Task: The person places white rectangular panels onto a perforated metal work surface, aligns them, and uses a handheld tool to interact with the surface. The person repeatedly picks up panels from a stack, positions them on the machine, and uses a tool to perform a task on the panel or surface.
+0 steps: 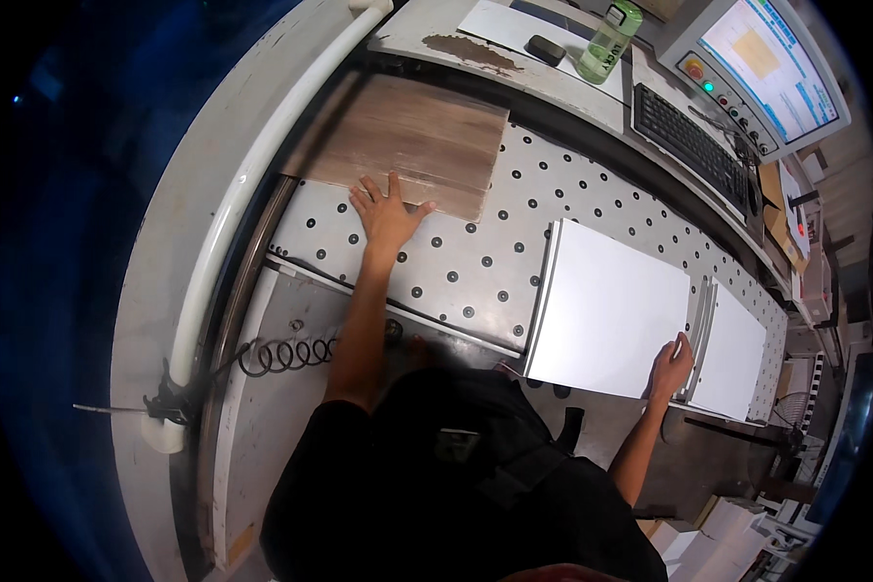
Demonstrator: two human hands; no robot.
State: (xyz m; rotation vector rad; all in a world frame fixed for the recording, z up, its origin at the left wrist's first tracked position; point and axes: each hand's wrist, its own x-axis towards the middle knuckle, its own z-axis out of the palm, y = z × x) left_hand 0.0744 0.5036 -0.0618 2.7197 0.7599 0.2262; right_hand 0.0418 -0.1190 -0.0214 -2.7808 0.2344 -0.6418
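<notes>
The left hand (390,218), fingers spread, touches the brown rectangular wood-grain board (398,131) on the grey black-dotted table (470,238); uneven pressure could skew it. The right hand (672,371) (grip unclear) meets the white rectangular panel (611,306); tugging could drag that off.

The wood-grain board (422,131) before you is brown, streaked with darker and greyer bands, with a paler line near one edge. Your table (466,254) is pale grey, patterned with rows of black dots. You have plain white on top of the larger panel stack (611,315), and likewise on the smaller panel stack (735,357). Your shirt (359,495) is black. You face a translucent green bottle (608,47), a black keyboard (689,136) and a white-and-blue screen (766,68) with a tan rectangle. One button (708,86) glows green at you; your coiled hose (291,356) is black.
</notes>
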